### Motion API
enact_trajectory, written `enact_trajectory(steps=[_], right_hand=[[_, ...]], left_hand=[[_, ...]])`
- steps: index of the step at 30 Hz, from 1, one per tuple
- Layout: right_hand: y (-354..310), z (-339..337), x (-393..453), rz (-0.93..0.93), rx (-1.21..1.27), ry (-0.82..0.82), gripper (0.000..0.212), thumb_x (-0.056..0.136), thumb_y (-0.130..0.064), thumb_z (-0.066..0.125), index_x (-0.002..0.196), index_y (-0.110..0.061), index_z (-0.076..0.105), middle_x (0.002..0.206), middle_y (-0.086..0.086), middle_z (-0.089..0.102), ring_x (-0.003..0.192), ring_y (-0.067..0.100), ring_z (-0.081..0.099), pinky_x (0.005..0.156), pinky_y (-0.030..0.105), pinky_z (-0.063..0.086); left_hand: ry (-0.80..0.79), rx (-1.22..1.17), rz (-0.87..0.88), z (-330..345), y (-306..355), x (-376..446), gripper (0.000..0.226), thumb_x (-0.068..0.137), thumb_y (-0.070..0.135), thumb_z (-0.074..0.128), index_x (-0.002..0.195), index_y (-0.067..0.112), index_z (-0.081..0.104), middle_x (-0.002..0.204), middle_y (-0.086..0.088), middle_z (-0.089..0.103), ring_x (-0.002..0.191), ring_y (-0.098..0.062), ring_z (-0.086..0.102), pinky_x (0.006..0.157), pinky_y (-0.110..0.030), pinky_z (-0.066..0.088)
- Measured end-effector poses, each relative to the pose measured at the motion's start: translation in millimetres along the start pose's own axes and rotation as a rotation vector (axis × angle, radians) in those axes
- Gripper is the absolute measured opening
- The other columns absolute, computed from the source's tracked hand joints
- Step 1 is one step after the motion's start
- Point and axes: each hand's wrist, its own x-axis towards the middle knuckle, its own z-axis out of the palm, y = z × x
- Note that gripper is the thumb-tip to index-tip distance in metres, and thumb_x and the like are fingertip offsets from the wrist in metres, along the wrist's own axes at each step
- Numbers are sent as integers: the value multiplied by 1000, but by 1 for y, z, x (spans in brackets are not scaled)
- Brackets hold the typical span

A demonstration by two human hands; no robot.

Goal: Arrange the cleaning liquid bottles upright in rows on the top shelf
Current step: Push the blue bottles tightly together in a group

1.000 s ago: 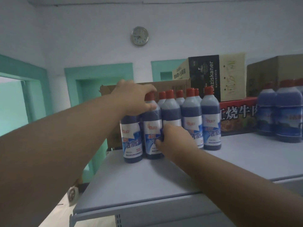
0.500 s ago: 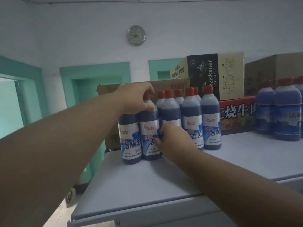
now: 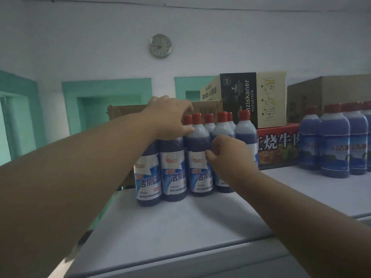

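Note:
A cluster of blue cleaning liquid bottles with red caps and white-blue labels stands upright in rows at the left end of the grey top shelf. My left hand curls over the tops of the two leftmost front bottles, its thumb on the third bottle's shoulder. My right hand wraps its fingers round the body of the fourth front bottle, hiding its label. A second group of the same bottles stands upright farther right on the shelf.
Behind the bottles are a brown carton, a black-and-tan box on a red box, and another carton at the right. The shelf's front edge runs below my arms. A wall clock hangs above.
My right hand has shifted right from the third front bottle to the fourth, so the third bottle's label now shows. My left hand stays on the left bottle tops.

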Motion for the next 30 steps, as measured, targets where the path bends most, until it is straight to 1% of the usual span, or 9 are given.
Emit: enact_trajectory(steps=[3, 7, 9, 11, 16, 21, 24, 27, 30], right_hand=[[6, 3, -2, -10, -10, -16, 14, 95, -32, 59, 88, -21, 62, 80, -6, 64, 66, 0, 51, 53, 14, 31], [8, 14, -6, -13, -42, -24, 24, 94, -37, 56, 74, -25, 52, 67, -8, 56, 59, 0, 46, 50, 16, 26], [11, 16, -7, -10, -29, -12, 21, 94, -38, 56, 77, -25, 55, 70, -8, 59, 60, 0, 48, 50, 16, 28], [12, 17, -7, -9, -13, -17, 17, 93, -39, 59, 85, -24, 60, 78, -8, 64, 66, 5, 54, 54, 18, 35], [10, 21, -9, -16, 55, -54, 15, 92, -38, 66, 96, -24, 64, 96, -5, 71, 82, 12, 63, 79, 28, 56], [10, 23, -9, -3, 125, -101, 20, 92, -34, 67, 109, -23, 67, 108, -5, 71, 94, 14, 67, 87, 30, 56], [10, 24, -9, -5, 132, -96, 21, 94, -32, 65, 112, -22, 67, 109, -4, 72, 94, 14, 67, 84, 28, 55], [11, 23, -9, -3, 124, -70, 17, 97, -31, 59, 108, -21, 67, 104, -3, 72, 87, 13, 66, 74, 22, 52], [14, 13, -7, -24, 78, -42, 15, 99, -32, 54, 101, -22, 65, 95, -4, 71, 74, 7, 58, 57, 14, 38]], left_hand=[[-54, -11, 21, 1, 15, 11, 52, 92, 57, 56, 137, 32, 45, 121, 6, 63, 109, -20, 57, 99, -41, 37], [-117, -112, 28, 0, 25, 20, 49, 92, 49, 62, 135, 32, 49, 122, 6, 60, 102, -16, 53, 89, -34, 41], [-150, -114, 33, 0, 27, 25, 52, 89, 49, 67, 134, 32, 49, 117, 9, 59, 101, -16, 53, 87, -34, 42], [-173, -123, 28, 0, 29, 27, 54, 86, 48, 71, 133, 32, 50, 113, 10, 57, 102, -16, 53, 86, -33, 42], [-183, -155, 17, 1, 22, 28, 55, 82, 46, 76, 129, 32, 51, 114, 10, 57, 103, -16, 54, 85, -31, 43], [-158, -195, 2, 7, 14, 27, 57, 81, 45, 78, 129, 31, 51, 116, 9, 56, 103, -17, 54, 76, -27, 42], [-152, -185, 4, 8, 14, 27, 57, 81, 46, 77, 130, 31, 51, 115, 9, 56, 102, -17, 55, 75, -27, 43], [-158, -189, 6, 7, 14, 27, 58, 81, 46, 77, 130, 31, 51, 115, 9, 57, 102, -18, 56, 77, -28, 45], [-191, -142, 9, 3, 17, 26, 55, 83, 49, 73, 130, 30, 51, 115, 7, 58, 102, -18, 56, 80, -30, 47]])
